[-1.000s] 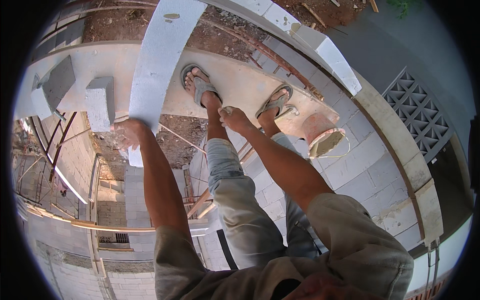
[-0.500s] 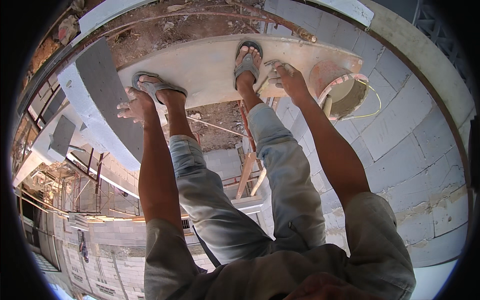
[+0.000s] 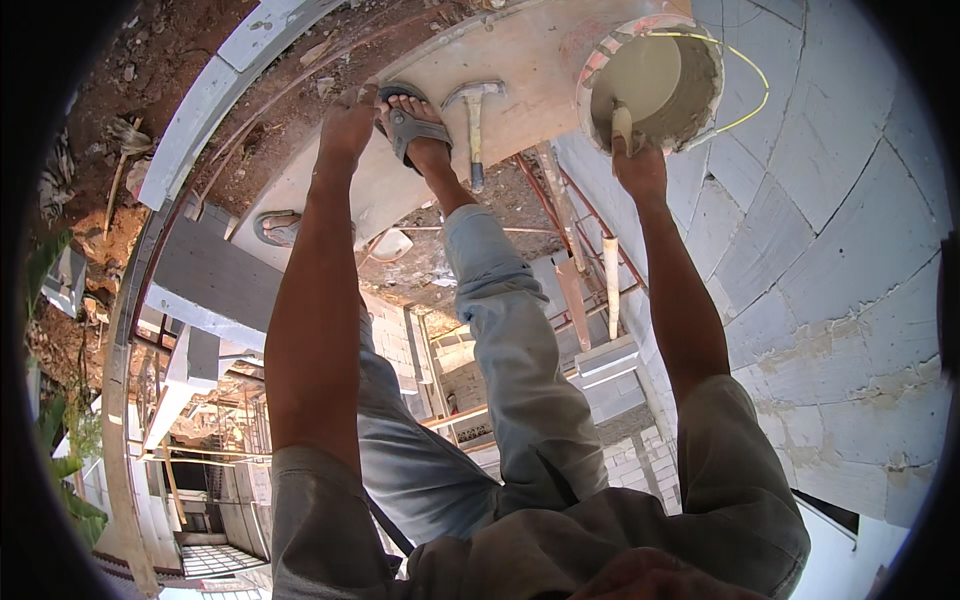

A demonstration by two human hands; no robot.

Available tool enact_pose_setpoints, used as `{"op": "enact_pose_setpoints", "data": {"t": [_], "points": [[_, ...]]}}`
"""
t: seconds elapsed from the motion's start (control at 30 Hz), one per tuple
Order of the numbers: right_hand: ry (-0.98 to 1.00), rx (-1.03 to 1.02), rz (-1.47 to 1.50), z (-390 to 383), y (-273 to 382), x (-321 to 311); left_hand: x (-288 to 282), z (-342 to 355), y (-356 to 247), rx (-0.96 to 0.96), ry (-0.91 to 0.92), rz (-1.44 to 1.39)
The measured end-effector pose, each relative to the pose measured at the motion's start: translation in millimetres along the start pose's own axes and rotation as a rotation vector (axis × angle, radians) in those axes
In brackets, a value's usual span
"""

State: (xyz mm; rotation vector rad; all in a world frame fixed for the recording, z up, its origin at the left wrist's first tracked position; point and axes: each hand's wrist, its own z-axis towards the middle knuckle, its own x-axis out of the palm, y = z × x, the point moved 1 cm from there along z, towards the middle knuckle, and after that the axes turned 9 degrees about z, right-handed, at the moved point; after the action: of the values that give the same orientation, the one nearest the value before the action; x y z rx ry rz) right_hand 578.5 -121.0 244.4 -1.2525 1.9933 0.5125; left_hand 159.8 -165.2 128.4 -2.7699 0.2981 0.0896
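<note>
My right hand (image 3: 640, 172) is at the near rim of a bucket (image 3: 590, 68) of wet grey mortar (image 3: 640, 78). Its fingers close around the pale rounded handle (image 3: 622, 122) of a tool whose working end is hidden inside the bucket. On the plank (image 3: 540, 50) lies a claw hammer (image 3: 474, 125), head away from me, between my sandalled foot (image 3: 415, 130) and the bucket. My left hand (image 3: 347, 128) hangs beside that foot, over the plank's far edge; its fingers are mostly hidden from view.
A pale block wall (image 3: 800, 200) rises along the right. Grey blocks (image 3: 215, 265) stand at the left, next to my other foot (image 3: 278, 228). Below the plank are scaffold poles (image 3: 610, 285) and a drop to lower ground. Reddish soil (image 3: 170, 70) lies at the far left.
The hammer has left my right hand and lies on the plank. That hand has moved to the handle in the bucket. My left hand has moved from the grey block to beside my foot.
</note>
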Motion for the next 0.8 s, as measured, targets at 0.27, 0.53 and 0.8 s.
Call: {"op": "enact_pose_setpoints", "data": {"t": [0.27,0.53,0.8], "points": [[0.226,0.163,0.237,9,7,-36,-14,-32,53,-0.106,-0.135,0.114],[0.070,0.002,0.166,-80,-30,-58,-27,-51,105,-0.184,-0.223,0.355],[0.252,0.202,0.383,-40,-33,-1,5,-81,89,-0.213,-0.264,0.164]]}}
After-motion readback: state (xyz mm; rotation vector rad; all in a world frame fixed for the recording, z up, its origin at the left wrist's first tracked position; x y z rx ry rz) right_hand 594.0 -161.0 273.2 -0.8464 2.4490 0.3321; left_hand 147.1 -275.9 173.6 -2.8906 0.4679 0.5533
